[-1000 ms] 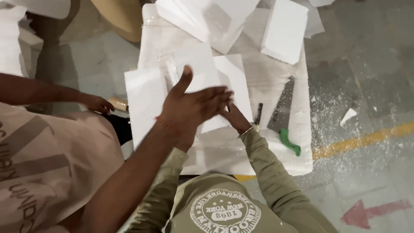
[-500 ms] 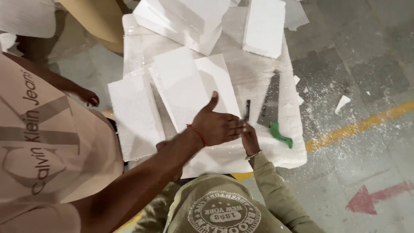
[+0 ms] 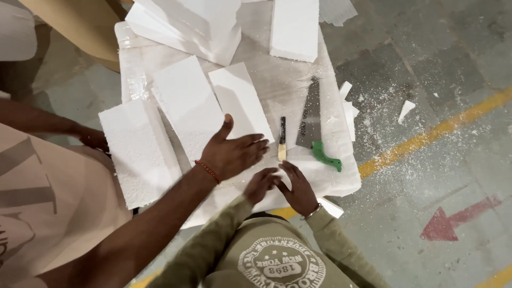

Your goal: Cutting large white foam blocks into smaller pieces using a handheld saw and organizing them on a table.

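My left hand [image 3: 261, 184], in an olive sleeve, rests with curled fingers on the front of a big white foam slab [image 3: 341, 184]. My right hand [image 3: 297, 186] lies flat beside it with fingers spread, fingertips just below a small knife [image 3: 281, 140] with a pale handle. A hand saw [image 3: 312, 117] with a green handle lies right of the knife. A co-worker's bare hand [image 3: 234, 154], with a red thread at the wrist, presses on the middle foam block [image 3: 186, 104]. Their other hand [image 3: 93, 137] touches the left foam block [image 3: 136, 154]. A third block [image 3: 240, 98] lies between.
More foam blocks [image 3: 186, 21] [image 3: 294, 26] are stacked at the slab's far end. Foam scraps [image 3: 406, 110] and crumbs litter the concrete floor to the right, which has a yellow line [image 3: 426, 141] and a red arrow [image 3: 458, 216]. Brown cardboard [image 3: 80, 21] lies at the upper left.
The co-worker's hand has come down from above the blocks and now lies on the middle block. My two hands have come together near the slab's front edge.
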